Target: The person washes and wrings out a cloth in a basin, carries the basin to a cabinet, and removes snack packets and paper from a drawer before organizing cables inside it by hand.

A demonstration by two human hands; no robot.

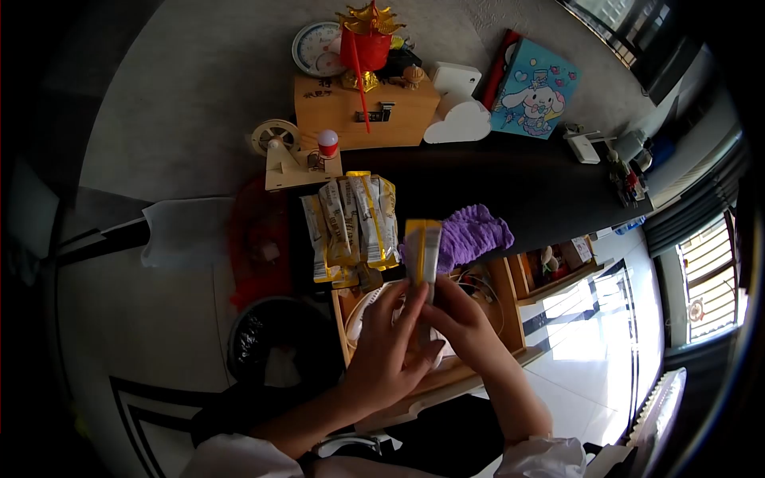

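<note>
Both hands meet over an open drawer [510,307], gripping one yellow-and-white snack packet [422,247] that points upward. My left hand [386,342] has its fingers closed around the packet's lower left side. From the right, my right hand [462,315] pinches the same packet near its lower end. Just beyond, to the left, lies a pile of similar yellow-and-white packets [347,215] on the dark tabletop. A crumpled purple cloth [474,235] lies to the right, behind the packet. Cables and a white object show partly inside the drawer; my hands hide the rest.
A wooden box [398,119] carries a red-and-gold ornament [366,48] at the back. Left of it stands a wooden model [295,163]. A black-lined bin [279,342] is at lower left. A second open drawer [558,267] juts out on the right. A blue cartoon box [535,88] leans behind.
</note>
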